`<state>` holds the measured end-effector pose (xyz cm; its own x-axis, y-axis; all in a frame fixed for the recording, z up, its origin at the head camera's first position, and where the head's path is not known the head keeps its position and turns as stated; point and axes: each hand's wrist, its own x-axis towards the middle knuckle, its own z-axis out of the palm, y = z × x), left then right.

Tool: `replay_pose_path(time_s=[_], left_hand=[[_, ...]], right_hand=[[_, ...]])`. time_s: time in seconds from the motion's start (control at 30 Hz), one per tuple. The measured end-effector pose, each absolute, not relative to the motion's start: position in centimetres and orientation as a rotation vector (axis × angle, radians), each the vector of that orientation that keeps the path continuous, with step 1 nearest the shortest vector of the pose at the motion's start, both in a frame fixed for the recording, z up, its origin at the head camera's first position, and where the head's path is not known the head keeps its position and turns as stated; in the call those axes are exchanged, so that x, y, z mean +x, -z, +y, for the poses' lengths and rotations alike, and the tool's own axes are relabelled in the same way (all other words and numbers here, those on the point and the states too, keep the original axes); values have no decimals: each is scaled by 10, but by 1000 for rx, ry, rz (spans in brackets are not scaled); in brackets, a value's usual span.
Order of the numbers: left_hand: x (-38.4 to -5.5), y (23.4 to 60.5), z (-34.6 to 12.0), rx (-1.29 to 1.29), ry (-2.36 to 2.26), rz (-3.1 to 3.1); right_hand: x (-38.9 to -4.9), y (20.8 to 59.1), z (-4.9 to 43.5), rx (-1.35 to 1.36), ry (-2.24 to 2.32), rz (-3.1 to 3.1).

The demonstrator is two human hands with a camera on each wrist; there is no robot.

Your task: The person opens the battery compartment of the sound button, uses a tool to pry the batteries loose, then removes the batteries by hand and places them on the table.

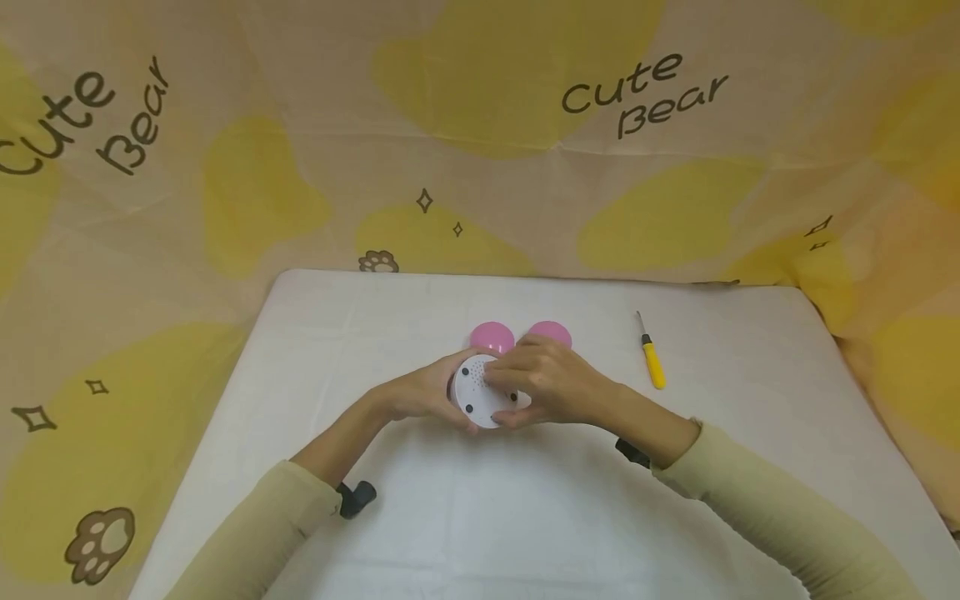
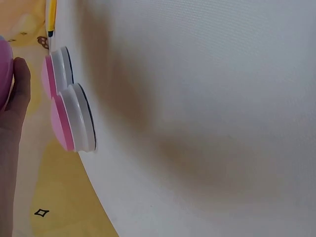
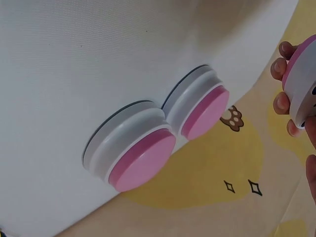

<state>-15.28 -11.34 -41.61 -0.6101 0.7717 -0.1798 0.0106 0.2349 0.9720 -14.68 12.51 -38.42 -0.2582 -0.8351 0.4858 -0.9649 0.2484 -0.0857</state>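
My left hand [image 1: 423, 387] grips a round pink-and-white push button [image 1: 483, 410] by its side, above the table. Its white underside faces up, showing dark round feet and a cluster of small holes. The right hand [image 1: 555, 382] has its fingers curled over that underside, with a fingertip near the holes and the thumb at the lower rim. From the right wrist, the button's pink side [image 3: 295, 59] shows with fingertips wrapped around it. What lies under the right fingers is hidden.
Two similar push buttons, one at left [image 1: 492, 335] and one at right [image 1: 551, 332], stand pink side up just beyond the hands. A screwdriver [image 1: 654, 364] with a yellow handle lies to the right on the white table [image 1: 480, 533]. A printed cloth [image 1: 480, 100] hangs behind.
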Motion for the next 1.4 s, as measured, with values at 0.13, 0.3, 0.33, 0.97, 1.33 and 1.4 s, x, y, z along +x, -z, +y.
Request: replay_pose_path(time_s=[0.13, 0.3, 0.33, 0.97, 1.33, 1.4], left_hand=[[-153, 417, -113, 727, -1438, 1834], [-153, 416, -112, 735, -1431, 1836], [-153, 417, -112, 737, -1431, 1835], [-153, 417, -109, 751, -1450, 1780], [-152, 417, -107, 755, -1458, 1756], [-152, 417, -107, 753, -1458, 1757]], right_hand=[[-147, 384, 125, 1653, -522, -2176], [-147, 385, 125, 1660, -525, -2158], [-147, 385, 125, 1663, -526, -2155], [-149, 385, 125, 1750, -433, -2036], [-148, 385, 124, 1755, -315, -1963], [-148, 385, 124, 1759, -304, -1955]])
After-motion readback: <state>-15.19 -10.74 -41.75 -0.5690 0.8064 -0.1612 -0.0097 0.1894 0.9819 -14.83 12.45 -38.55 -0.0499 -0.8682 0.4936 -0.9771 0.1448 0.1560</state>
